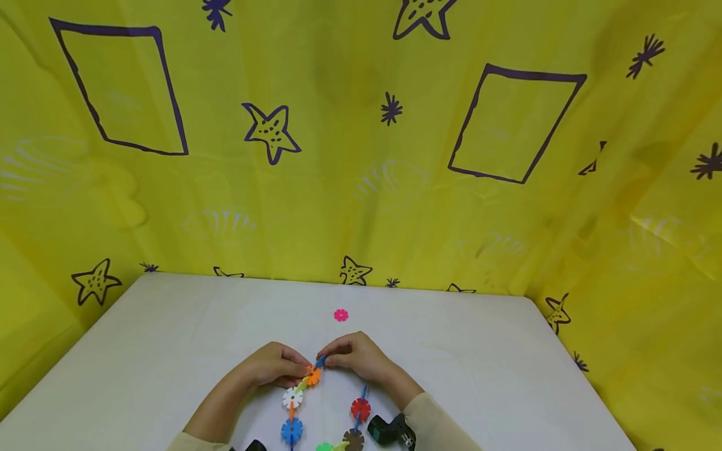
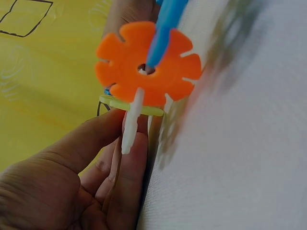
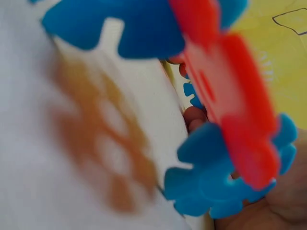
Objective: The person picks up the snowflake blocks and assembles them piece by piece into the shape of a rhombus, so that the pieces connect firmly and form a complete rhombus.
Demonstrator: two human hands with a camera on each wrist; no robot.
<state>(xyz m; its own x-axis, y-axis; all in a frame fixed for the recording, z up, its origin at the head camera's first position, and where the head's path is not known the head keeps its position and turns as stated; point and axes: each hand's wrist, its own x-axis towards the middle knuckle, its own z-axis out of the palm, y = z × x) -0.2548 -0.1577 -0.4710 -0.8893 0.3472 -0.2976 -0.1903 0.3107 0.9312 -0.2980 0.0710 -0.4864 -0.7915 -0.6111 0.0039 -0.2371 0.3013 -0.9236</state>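
Observation:
A chain of slotted snowflake discs joined edge to edge curves over the white table (image 1: 479,363). My left hand (image 1: 276,365) pinches its upper end near an orange disc (image 1: 313,376), beside a yellow-green disc (image 1: 302,384) and a white disc (image 1: 292,398). My right hand (image 1: 358,357) pinches a blue disc (image 1: 321,361) touching that orange one; whether they interlock cannot be told. In the left wrist view, a second orange disc (image 2: 144,62) partly hides the left fingertips. In the right wrist view, a red disc (image 3: 230,81) between blue discs (image 3: 206,182) hides much of the right hand.
A loose pink disc (image 1: 341,315) lies beyond the hands. Below the right hand, the chain's other side includes a red disc (image 1: 361,409) and a brown disc (image 1: 354,440). A black wrist device (image 1: 392,431) sits by the right sleeve. A yellow patterned curtain (image 1: 338,188) surrounds the table.

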